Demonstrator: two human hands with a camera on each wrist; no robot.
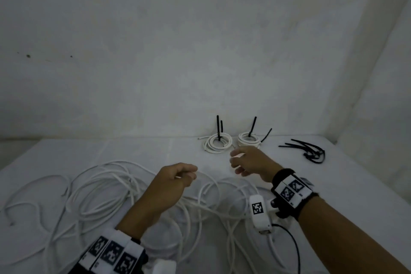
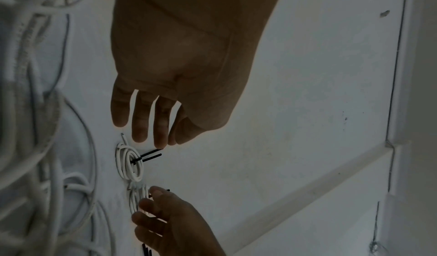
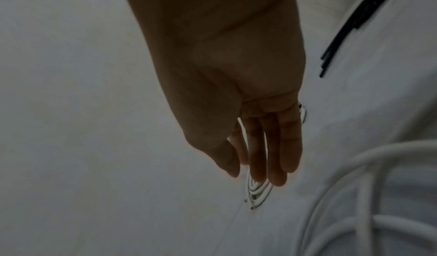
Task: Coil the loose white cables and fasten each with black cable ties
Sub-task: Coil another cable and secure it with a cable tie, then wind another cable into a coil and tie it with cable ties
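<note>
A tangle of loose white cables (image 1: pixel 106 191) covers the near left of the white table (image 1: pixel 333 184). Two coiled white cables stand at the back, the left coil (image 1: pixel 217 143) and the right coil (image 1: pixel 249 140), each with black tie tails sticking up. My left hand (image 1: pixel 184 174) hovers over the tangle; in the left wrist view its fingers (image 2: pixel 141 121) are extended and hold nothing, just short of the left coil (image 2: pixel 130 164). My right hand (image 1: pixel 239 160) is relaxed and empty just in front of the right coil, its fingers (image 3: pixel 262 159) straight above a coil (image 3: pixel 257 192).
A pile of spare black cable ties (image 1: pixel 309 151) lies at the back right of the table, also seen in the right wrist view (image 3: pixel 354 22). A white wall (image 1: pixel 200 51) rises directly behind the coils. A thin black lead (image 1: pixel 293 244) trails from my right wrist.
</note>
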